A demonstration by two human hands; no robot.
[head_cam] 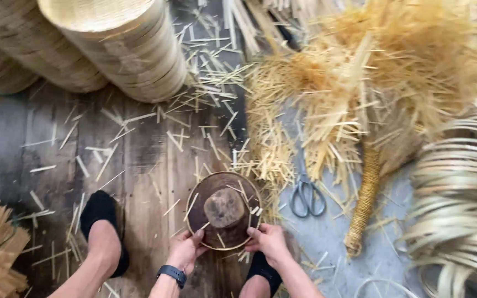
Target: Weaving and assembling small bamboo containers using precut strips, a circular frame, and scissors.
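Round dark wooden form (223,209) ringed by a thin bamboo hoop, set on floor between the feet | left hand (185,249) and right hand (270,241) clamped on its near rim | finished woven trays (133,49) stacked behind; loose hoops (459,187) unused.

Wooden floor (139,160) bears scattered bamboo slivers (194,105), scissors (307,197), stacked woven trays (122,44).

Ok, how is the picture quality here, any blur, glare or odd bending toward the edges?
Head view: soft, even daylight with no hard shadows; the round wooden block between the left hand and right hand is fairly sharp; the pale straw pile looks washed out and smeared; the stacked woven trays and bamboo hoops bow outward from wide-angle distortion.
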